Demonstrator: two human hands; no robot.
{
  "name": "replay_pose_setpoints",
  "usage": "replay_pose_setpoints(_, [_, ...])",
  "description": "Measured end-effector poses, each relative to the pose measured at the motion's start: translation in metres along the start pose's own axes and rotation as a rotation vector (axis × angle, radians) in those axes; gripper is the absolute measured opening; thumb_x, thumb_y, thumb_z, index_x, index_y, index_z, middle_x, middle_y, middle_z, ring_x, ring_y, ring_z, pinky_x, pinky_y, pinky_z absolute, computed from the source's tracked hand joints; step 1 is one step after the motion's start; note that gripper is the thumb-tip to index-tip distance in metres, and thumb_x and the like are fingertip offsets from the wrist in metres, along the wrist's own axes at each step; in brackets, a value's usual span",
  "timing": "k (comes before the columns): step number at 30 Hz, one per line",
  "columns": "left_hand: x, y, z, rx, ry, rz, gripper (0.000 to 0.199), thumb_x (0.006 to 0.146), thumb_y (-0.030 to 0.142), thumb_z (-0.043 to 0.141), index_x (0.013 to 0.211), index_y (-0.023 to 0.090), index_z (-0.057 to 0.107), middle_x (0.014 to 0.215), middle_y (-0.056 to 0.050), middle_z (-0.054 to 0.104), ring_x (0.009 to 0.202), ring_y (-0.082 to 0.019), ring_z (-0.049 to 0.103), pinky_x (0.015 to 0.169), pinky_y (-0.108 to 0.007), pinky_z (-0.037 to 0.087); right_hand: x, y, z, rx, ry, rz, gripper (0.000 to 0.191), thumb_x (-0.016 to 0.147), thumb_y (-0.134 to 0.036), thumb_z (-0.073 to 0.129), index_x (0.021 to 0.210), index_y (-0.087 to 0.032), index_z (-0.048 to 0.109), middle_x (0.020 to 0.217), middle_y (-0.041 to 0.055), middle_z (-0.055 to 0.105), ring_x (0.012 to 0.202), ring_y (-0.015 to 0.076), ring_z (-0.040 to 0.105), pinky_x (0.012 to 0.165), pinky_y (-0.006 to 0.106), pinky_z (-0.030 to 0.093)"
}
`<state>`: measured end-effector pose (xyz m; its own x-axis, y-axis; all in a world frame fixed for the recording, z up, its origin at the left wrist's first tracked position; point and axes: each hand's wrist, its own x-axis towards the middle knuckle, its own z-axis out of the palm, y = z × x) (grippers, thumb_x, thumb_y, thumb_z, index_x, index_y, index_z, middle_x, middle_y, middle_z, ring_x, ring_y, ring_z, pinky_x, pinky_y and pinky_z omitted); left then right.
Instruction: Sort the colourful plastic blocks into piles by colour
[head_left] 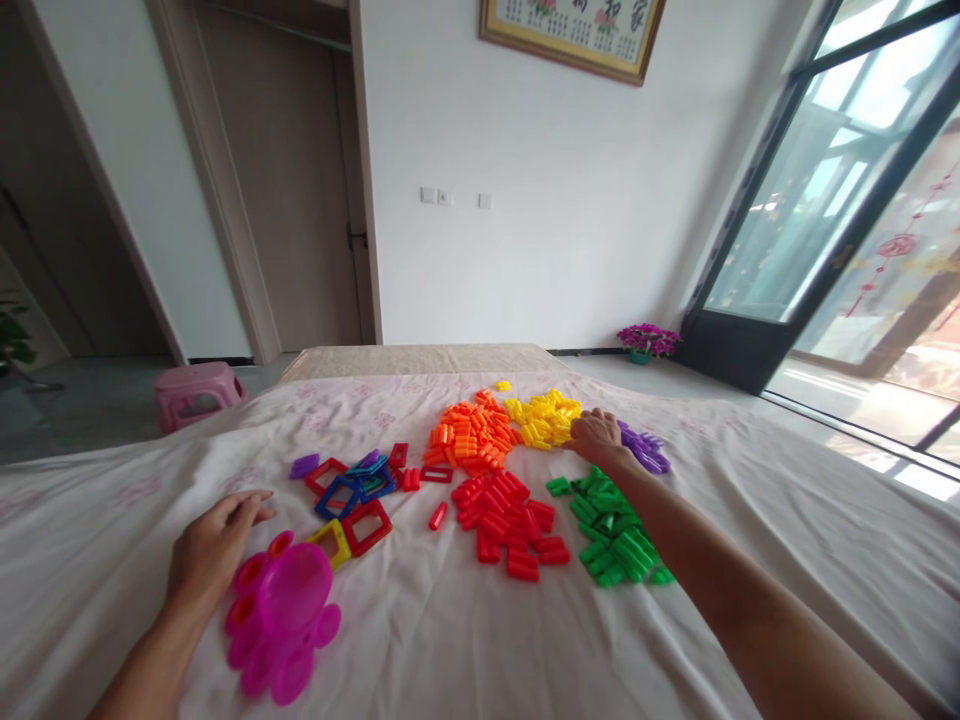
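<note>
My left hand [217,540] hovers over or rests on the cloth just above a pink paw-shaped tray [296,590]; its fingers are loosely bent and nothing shows in them. My right hand [596,434] reaches to the right edge of the yellow pieces [544,415], beside the purple pieces [643,448]; its fingertips are too small to make out. Orange pieces [469,430] lie left of the yellow ones. Red pieces [502,515] are piled nearer me, and green pieces [611,530] lie under and beside my right forearm.
Red, blue and yellow square frames [367,527] lie between the tray and the red pile, with a purple piece [304,466] behind them. A single red piece [438,516] sits apart. A pink stool [196,395] stands beyond the cloth-covered surface [420,650] at left.
</note>
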<state>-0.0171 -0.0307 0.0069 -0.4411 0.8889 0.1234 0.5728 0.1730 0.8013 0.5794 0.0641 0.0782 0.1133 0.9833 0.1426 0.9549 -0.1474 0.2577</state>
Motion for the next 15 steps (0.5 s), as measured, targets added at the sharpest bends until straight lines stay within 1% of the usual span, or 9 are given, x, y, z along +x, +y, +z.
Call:
replay_pose_setpoints(3, [-0.001, 0.000, 0.001, -0.017, 0.001, 0.003, 0.042, 0.084, 0.050, 0.048, 0.107, 0.023, 0.071, 0.088, -0.004, 0.077, 0.093, -0.026, 0.068, 0.084, -0.032, 0.047, 0.001, -0.024, -0.020, -0.006, 0.008, -0.026, 0.026, 0.080, -0.033, 0.068, 0.095, -0.013, 0.075, 0.107, 0.0220, 0.068, 0.114, 0.0382, 0.053, 0.095, 0.050, 0.036])
replay_pose_setpoints(5, [0.000, 0.000, 0.002, -0.023, 0.009, -0.002, 0.043, 0.084, 0.051, 0.048, 0.107, 0.023, 0.071, 0.088, -0.004, 0.077, 0.091, -0.025, 0.069, 0.083, -0.032, 0.047, -0.004, -0.053, -0.038, 0.035, 0.005, -0.078, 0.021, 0.083, -0.025, 0.062, 0.093, -0.014, 0.075, 0.103, 0.0210, 0.070, 0.107, 0.0363, 0.059, 0.091, 0.047, 0.040])
replay_pose_setpoints(6, [0.000, 0.000, 0.002, -0.027, 0.014, -0.002, 0.043, 0.084, 0.052, 0.048, 0.106, 0.023, 0.071, 0.088, -0.004, 0.077, 0.090, -0.025, 0.069, 0.083, -0.032, 0.047, -0.009, -0.073, -0.048, 0.077, 0.002, -0.124, 0.021, 0.084, -0.024, 0.058, 0.093, -0.015, 0.075, 0.102, 0.0187, 0.071, 0.103, 0.0335, 0.062, 0.087, 0.044, 0.043])
replay_pose_setpoints(7, [0.000, 0.000, 0.002, -0.034, 0.017, 0.000, 0.043, 0.084, 0.052, 0.048, 0.106, 0.023, 0.071, 0.087, -0.004, 0.077, 0.090, -0.025, 0.069, 0.083, -0.032, 0.048, -0.015, -0.095, -0.058, 0.120, 0.002, -0.182, 0.023, 0.087, -0.025, 0.054, 0.095, -0.019, 0.075, 0.100, 0.0144, 0.072, 0.098, 0.0287, 0.064, 0.084, 0.038, 0.045])
replay_pose_setpoints(8, [0.000, 0.000, 0.003, -0.042, 0.019, 0.003, 0.043, 0.084, 0.052, 0.048, 0.106, 0.023, 0.071, 0.087, -0.004, 0.077, 0.089, -0.025, 0.069, 0.083, -0.032, 0.048, -0.022, -0.119, -0.067, 0.205, -0.001, -0.271, 0.025, 0.089, -0.026, 0.051, 0.096, -0.020, 0.074, 0.099, 0.0121, 0.073, 0.094, 0.0259, 0.066, 0.080, 0.035, 0.045])
replay_pose_setpoints(9, [0.000, 0.000, 0.003, -0.054, 0.022, 0.005, 0.043, 0.084, 0.051, 0.048, 0.106, 0.023, 0.072, 0.087, -0.005, 0.077, 0.089, -0.025, 0.069, 0.083, -0.032, 0.048, -0.028, -0.144, -0.075, 0.296, 0.008, -0.375, 0.025, 0.089, -0.027, 0.050, 0.098, -0.022, 0.074, 0.099, 0.0099, 0.073, 0.093, 0.0240, 0.066, 0.078, 0.032, 0.045])
replay_pose_setpoints(11, [-0.001, 0.001, 0.002, -0.077, 0.028, 0.005, 0.043, 0.084, 0.051, 0.049, 0.106, 0.022, 0.072, 0.086, -0.005, 0.077, 0.090, -0.025, 0.069, 0.083, -0.032, 0.048, -0.040, -0.194, -0.089, 0.445, 0.035, -0.530, 0.025, 0.089, -0.030, 0.052, 0.101, -0.024, 0.073, 0.102, 0.0070, 0.073, 0.097, 0.0226, 0.066, 0.079, 0.029, 0.045])
replay_pose_setpoints(13, [-0.002, 0.002, 0.001, -0.099, 0.042, 0.008, 0.042, 0.084, 0.050, 0.049, 0.105, 0.021, 0.072, 0.086, -0.006, 0.077, 0.090, -0.025, 0.069, 0.083, -0.032, 0.048, -0.046, -0.240, -0.097, 0.549, 0.038, -0.615, 0.026, 0.090, -0.032, 0.053, 0.106, -0.025, 0.072, 0.106, 0.0057, 0.073, 0.101, 0.0220, 0.065, 0.079, 0.028, 0.045])
replay_pose_setpoints(15, [-0.003, 0.003, 0.000, -0.114, 0.052, 0.012, 0.043, 0.083, 0.050, 0.050, 0.105, 0.020, 0.072, 0.086, -0.006, 0.076, 0.091, -0.026, 0.069, 0.083, -0.032, 0.048, -0.044, -0.278, -0.101, 0.596, 0.022, -0.615, 0.030, 0.092, -0.036, 0.051, 0.114, -0.028, 0.070, 0.111, 0.0052, 0.072, 0.106, 0.0232, 0.064, 0.079, 0.029, 0.046])
